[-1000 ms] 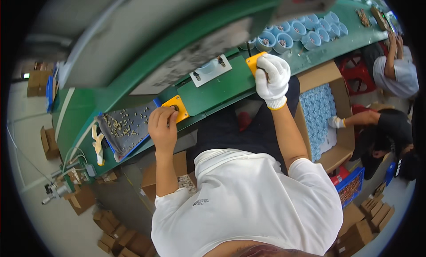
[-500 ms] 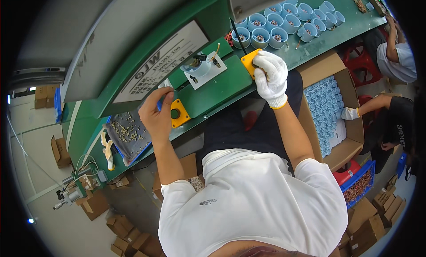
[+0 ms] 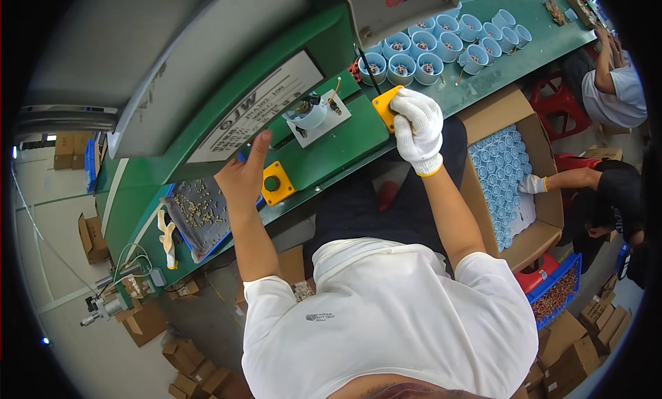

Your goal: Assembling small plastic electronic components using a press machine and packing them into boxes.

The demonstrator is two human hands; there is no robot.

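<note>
My right hand [image 3: 418,131], in a white knitted glove, is closed on the right edge of a yellow push-button box [image 3: 386,108], its fingers covering the button. My bare left hand [image 3: 243,178] is beside the left yellow button box [image 3: 278,183] with its green button. Its thumb is stretched up, apart from the palm; the other fingers are mostly hidden by the hand and the press. A light-blue cup [image 3: 314,116] sits on a white fixture plate [image 3: 336,127] under the press head. A short wire sticks up beside it.
The green press [image 3: 276,75] overhangs the left side. Several blue cups [image 3: 427,65] stand on the green bench. A tray of small metal parts [image 3: 200,209] and a glove [image 3: 167,240] lie left. At right, a co-worker's gloved hand [image 3: 532,184] touches blue cups in a carton [image 3: 545,213].
My left thumb has swung upward, away from the fingers, as the hand shifted slightly down. My right hand stays at the right button box.
</note>
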